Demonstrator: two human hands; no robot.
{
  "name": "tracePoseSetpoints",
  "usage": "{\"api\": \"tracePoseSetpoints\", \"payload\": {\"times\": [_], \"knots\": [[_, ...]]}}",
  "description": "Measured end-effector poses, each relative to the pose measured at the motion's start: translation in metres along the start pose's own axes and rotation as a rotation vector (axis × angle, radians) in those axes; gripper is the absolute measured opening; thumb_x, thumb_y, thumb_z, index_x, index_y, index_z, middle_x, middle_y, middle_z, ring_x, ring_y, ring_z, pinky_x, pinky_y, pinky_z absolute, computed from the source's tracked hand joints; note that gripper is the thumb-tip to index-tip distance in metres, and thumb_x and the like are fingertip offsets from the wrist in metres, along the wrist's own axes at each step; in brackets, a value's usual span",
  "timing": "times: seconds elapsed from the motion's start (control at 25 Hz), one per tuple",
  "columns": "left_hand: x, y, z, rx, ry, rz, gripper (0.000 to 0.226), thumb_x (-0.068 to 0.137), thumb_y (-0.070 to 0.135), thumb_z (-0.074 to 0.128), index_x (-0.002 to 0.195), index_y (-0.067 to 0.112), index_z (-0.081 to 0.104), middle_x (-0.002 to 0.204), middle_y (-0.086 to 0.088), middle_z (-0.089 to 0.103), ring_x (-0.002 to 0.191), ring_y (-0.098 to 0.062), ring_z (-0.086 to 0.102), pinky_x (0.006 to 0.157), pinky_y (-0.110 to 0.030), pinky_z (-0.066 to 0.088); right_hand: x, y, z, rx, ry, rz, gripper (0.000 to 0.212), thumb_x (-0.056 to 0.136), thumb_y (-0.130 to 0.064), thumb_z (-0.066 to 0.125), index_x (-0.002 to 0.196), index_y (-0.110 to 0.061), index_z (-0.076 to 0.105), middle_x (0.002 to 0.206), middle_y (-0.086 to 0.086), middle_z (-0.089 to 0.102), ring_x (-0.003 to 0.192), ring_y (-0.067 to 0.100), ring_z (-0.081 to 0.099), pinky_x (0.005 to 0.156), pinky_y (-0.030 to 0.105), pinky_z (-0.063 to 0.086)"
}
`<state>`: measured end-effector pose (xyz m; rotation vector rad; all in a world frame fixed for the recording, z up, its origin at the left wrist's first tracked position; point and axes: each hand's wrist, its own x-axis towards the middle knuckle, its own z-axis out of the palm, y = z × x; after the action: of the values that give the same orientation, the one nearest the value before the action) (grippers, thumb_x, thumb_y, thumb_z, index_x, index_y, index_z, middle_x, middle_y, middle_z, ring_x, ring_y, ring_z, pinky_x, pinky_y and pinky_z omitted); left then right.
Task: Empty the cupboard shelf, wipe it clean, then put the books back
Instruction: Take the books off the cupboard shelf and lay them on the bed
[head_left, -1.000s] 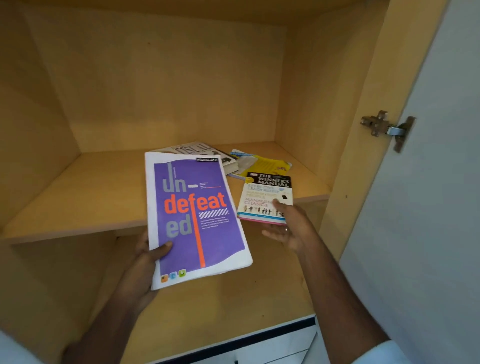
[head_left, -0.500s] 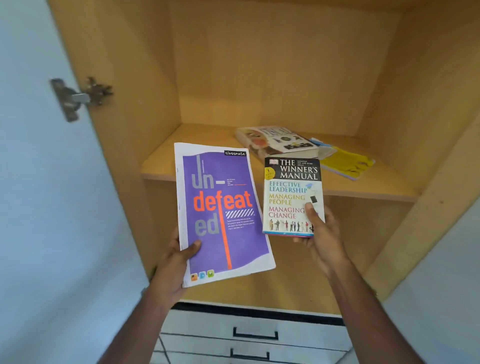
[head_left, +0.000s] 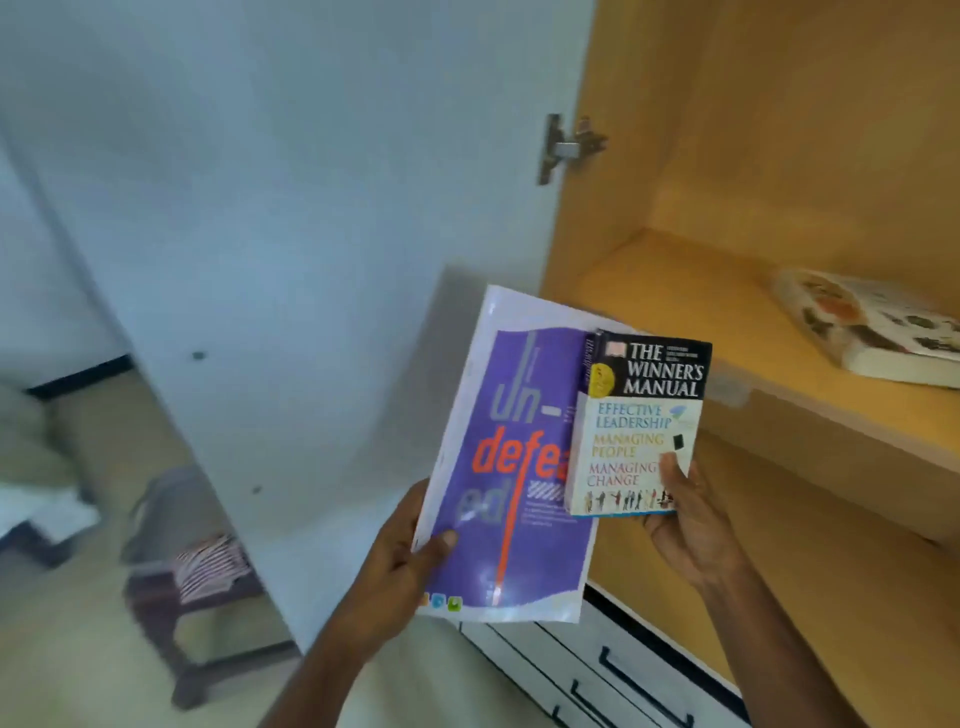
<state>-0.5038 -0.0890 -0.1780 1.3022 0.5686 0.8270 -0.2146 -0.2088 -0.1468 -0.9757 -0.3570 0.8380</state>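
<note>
My left hand (head_left: 402, 566) grips the lower left corner of a large purple notebook (head_left: 498, 499) printed "undefeated". My right hand (head_left: 685, 525) holds a smaller book, "The Winner's Manual" (head_left: 634, 441), by its lower right corner, thumb on the cover. The small book overlaps the notebook's right edge. Both are held in front of the cupboard, left of and below the wooden shelf (head_left: 675, 332). One thick illustrated book (head_left: 872, 332) still lies flat on the shelf at the right.
The white cupboard door (head_left: 311, 208) stands open on the left, with its metal hinge (head_left: 566, 148) by the cupboard wall. White drawers with black handles (head_left: 613, 670) sit below. A dark wooden stool (head_left: 197, 587) holding striped cloth stands on the floor at lower left.
The view has swung left, away from the shelf toward the open door. My right hand has brought the small book over the notebook's right edge. Both hands keep their hold.
</note>
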Motion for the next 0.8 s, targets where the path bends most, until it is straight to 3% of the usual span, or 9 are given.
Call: {"api": "tracePoseSetpoints", "payload": {"times": [0.16,0.32,0.48,0.6,0.68,0.8], "knots": [[-0.076,0.000,-0.043,-0.052,0.243,-0.038,0.047,0.091,-0.002,0.059,0.131,0.022,0.062,0.128,-0.008,0.069,0.114,-0.026,0.068,0.087,-0.036,0.059,0.021,0.042,0.046,-0.123,-0.236,0.209,0.043,0.091,-0.017,0.045,0.132,-0.024,0.059,0.131,0.007,0.068,0.112,0.024,0.069,0.079,0.043,0.063],[-0.171,-0.012,-0.065,-0.138,0.591,-0.041,0.055,0.085,-0.003,0.060,0.125,0.035,0.067,0.128,-0.008,0.070,0.113,-0.024,0.069,0.087,-0.038,0.059,0.013,0.107,0.105,-0.263,-0.521,0.480,0.041,0.101,-0.002,0.033,0.130,-0.015,0.058,0.125,0.016,0.070,0.105,0.029,0.071,0.077,0.045,0.063],[-0.275,-0.037,-0.068,-0.295,1.033,0.007,0.066,0.083,-0.009,0.057,0.141,0.023,0.052,0.136,-0.014,0.064,0.117,-0.030,0.066,0.086,-0.042,0.059,-0.039,0.174,0.172,-0.423,-0.849,0.657,0.039,0.084,-0.007,0.048,0.111,-0.021,0.073,0.116,0.013,0.074,0.103,0.030,0.073,0.080,0.048,0.062],[-0.341,-0.066,-0.064,-0.412,1.362,0.036,0.066,0.082,-0.007,0.058,0.141,0.021,0.050,0.129,-0.012,0.068,0.108,-0.031,0.070,0.081,-0.047,0.061,-0.095,0.230,0.201,-0.588,-1.099,0.726,0.038,0.083,-0.013,0.057,0.120,-0.016,0.065,0.112,0.010,0.076,0.101,0.029,0.074,0.078,0.048,0.062],[-0.376,-0.095,-0.061,-0.441,1.527,0.051,0.060,0.084,-0.005,0.060,0.138,0.021,0.055,0.129,-0.014,0.068,0.110,-0.035,0.068,0.088,-0.054,0.058,-0.131,0.270,0.208,-0.710,-1.224,0.742,0.038,0.086,-0.018,0.062,0.123,-0.012,0.062,0.113,0.013,0.076,0.101,0.034,0.073,0.080,0.051,0.061],[-0.420,-0.141,-0.053,-0.487,1.744,0.027,0.056,0.088,-0.005,0.061,0.137,0.020,0.055,0.130,-0.016,0.067,0.112,-0.039,0.067,0.092,-0.060,0.054,-0.178,0.331,0.204,-0.877,-1.302,0.728,0.020,0.091,-0.018,0.066,0.110,-0.011,0.066,0.099,0.014,0.078,0.081,0.027,0.076,0.061,0.040,0.062]]}}
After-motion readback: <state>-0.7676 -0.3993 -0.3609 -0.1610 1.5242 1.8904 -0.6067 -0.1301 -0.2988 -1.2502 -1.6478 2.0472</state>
